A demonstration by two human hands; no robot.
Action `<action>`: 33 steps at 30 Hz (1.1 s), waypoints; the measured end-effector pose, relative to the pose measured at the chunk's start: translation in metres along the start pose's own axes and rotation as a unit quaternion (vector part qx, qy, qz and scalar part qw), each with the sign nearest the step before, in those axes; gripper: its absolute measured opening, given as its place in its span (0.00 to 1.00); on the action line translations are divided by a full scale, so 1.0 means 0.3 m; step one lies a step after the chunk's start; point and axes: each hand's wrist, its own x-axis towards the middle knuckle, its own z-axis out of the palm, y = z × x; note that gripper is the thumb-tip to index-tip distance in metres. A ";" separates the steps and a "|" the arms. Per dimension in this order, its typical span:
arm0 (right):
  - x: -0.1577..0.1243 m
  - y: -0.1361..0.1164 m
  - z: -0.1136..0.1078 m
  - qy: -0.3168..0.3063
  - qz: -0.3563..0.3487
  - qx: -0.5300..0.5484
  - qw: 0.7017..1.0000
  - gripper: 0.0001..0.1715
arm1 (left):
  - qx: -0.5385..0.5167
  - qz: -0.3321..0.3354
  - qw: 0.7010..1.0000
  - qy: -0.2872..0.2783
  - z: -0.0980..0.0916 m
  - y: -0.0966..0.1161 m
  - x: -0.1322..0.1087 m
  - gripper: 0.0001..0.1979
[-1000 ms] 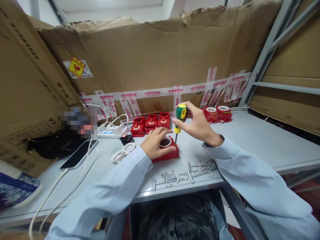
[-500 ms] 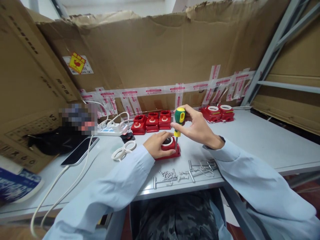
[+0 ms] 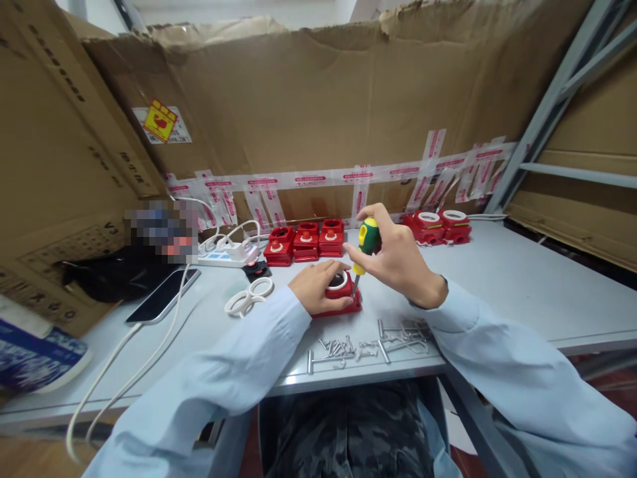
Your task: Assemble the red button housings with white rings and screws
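Note:
My left hand point(image 3: 318, 287) grips a red box-shaped housing point(image 3: 354, 305) on the table, its thumb along the front and its fingers over the back. A white ring point(image 3: 339, 281) with a dark centre sits on top of this housing. In my right hand point(image 3: 398, 255) is a screwdriver point(image 3: 369, 238) with a green and yellow handle. Thumb and palm hold the handle while the index finger is raised and curved. The shaft leans, with its tip down at the housing's right end; the screw there is too small to make out.
Silver screws and T-shaped pins point(image 3: 343, 348) lie near the table's front edge. Several red housings point(image 3: 306, 242) stand behind, and two with white rings point(image 3: 442, 227) at the back right. Loose white rings point(image 3: 249, 299), a phone point(image 3: 162, 299) and a power strip point(image 3: 229, 255) are on the left.
The screwdriver has tipped from nearly upright to leaning right, its handle turned. My right index finger has lifted off it. My left hand still holds the housing; the view has shifted slightly.

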 end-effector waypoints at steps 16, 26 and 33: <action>0.053 -0.004 0.005 -0.076 -0.045 0.026 0.996 0.10 | -0.374 0.033 0.918 0.130 0.035 -0.011 0.103 0.30; 0.105 -0.010 -0.034 -0.141 -0.062 -0.016 0.988 0.11 | -0.446 0.074 0.877 0.165 0.033 -0.044 0.118 0.20; 0.120 -0.023 -0.056 -0.212 -0.092 0.035 0.972 0.08 | -0.453 0.031 0.876 0.162 0.014 -0.016 0.121 0.27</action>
